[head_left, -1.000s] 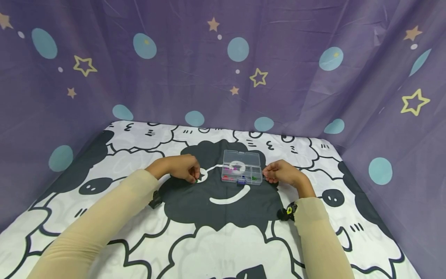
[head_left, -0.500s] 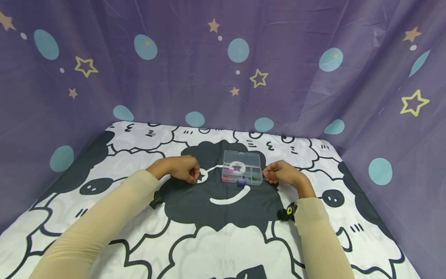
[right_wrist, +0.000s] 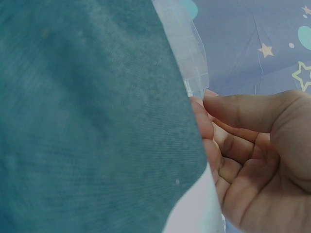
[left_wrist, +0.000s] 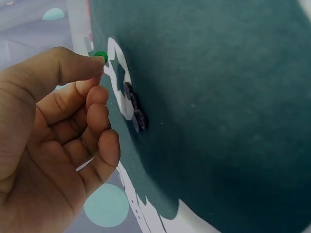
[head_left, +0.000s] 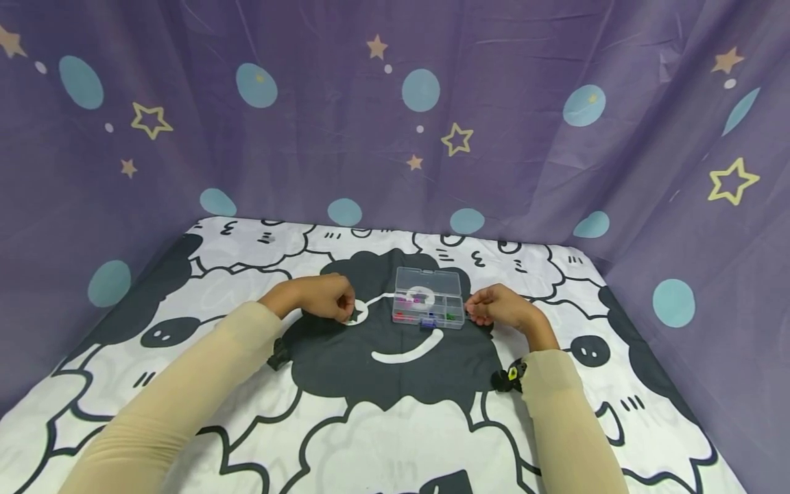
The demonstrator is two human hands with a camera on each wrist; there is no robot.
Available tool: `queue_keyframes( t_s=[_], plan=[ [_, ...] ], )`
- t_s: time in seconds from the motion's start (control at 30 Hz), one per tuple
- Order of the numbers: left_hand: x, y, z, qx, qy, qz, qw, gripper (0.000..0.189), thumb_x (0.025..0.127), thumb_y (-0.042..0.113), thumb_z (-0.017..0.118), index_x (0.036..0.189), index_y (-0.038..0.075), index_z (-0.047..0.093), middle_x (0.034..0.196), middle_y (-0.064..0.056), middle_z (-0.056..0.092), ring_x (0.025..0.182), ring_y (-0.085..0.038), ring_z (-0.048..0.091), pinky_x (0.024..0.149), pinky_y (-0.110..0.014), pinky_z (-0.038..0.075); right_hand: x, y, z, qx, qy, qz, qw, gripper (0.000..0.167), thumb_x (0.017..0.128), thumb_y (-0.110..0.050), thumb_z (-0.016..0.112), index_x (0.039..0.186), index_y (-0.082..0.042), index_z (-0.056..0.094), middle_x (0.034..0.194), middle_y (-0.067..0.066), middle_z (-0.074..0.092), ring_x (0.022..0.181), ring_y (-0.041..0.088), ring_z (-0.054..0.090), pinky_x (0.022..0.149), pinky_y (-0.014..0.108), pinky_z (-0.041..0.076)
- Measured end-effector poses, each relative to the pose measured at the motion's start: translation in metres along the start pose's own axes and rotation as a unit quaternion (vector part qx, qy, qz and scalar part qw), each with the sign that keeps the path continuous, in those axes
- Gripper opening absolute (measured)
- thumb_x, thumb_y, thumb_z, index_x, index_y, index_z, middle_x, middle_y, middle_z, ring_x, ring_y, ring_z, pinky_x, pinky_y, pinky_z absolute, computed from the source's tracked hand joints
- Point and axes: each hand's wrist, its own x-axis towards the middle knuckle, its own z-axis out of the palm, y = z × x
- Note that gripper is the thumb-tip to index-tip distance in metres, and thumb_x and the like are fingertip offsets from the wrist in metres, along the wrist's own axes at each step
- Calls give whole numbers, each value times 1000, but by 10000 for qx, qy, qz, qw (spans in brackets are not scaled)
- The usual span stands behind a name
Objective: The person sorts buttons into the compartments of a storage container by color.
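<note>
My left hand [head_left: 317,297] pinches a small round green piece [left_wrist: 100,56] between thumb and index finger, just above the dark printed cloth. Beside its fingers, a row of small dark purple pieces [left_wrist: 136,108] lies on the cloth. A clear plastic compartment box [head_left: 428,298] stands to the right, its hinged lid raised toward the back. Small pink, red, blue and green pieces [head_left: 404,315] lie in its compartments. My right hand [head_left: 503,305] holds the box's right side at the corner with thumb and fingertips; the right wrist view shows the thumb [right_wrist: 228,109] against the clear plastic.
The cloth [head_left: 395,377] carries a black and white cartoon sheep print. A purple curtain [head_left: 345,151] with stars and ovals rises behind and along both sides. A dark camera strap [head_left: 509,376] sits at the right wrist.
Both hands and the box stay almost in place. A bit of green showing under the left fingertips one second ago is hidden now in the head view.
</note>
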Motion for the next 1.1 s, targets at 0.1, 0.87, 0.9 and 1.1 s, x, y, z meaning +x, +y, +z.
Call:
queue_keyframes(
  t_s=[0.1, 0.87, 0.9, 1.1],
  plan=[
    [1, 1, -2, -6, 72, 84, 9999, 16, 88, 6, 70, 75, 15, 69, 65, 9, 57, 56, -5, 48, 58, -25, 42, 0, 0, 0, -17, -4, -13, 10000, 21, 101, -9, 64, 111, 8, 70, 84, 8, 69, 74, 17, 62, 66, 30, 52],
    [25, 21, -10, -76, 461, 264, 9986, 12, 90, 9, 70, 80, 16, 72, 70, 7, 63, 57, -7, 52, 57, -26, 45, -2, -4, 2, -156, 12, -14, 9999, 19, 101, -8, 63, 109, 7, 71, 83, 8, 69, 73, 18, 61, 66, 31, 52],
    [26, 22, -10, -93, 465, 260, 9985, 13, 91, 9, 70, 80, 16, 72, 70, 7, 63, 57, -7, 52, 57, -26, 46, -3, -5, 2, -169, 12, -17, 9999, 19, 101, -8, 63, 109, 7, 71, 84, 8, 69, 73, 18, 61, 66, 31, 52],
    [36, 30, -10, -127, 486, 316, 9982, 12, 94, 10, 70, 82, 13, 73, 69, 7, 63, 57, -7, 51, 58, -26, 45, -3, -4, 2, -144, 25, -26, 9999, 19, 101, -8, 63, 109, 8, 70, 84, 8, 68, 73, 17, 60, 66, 30, 52]
  ],
)
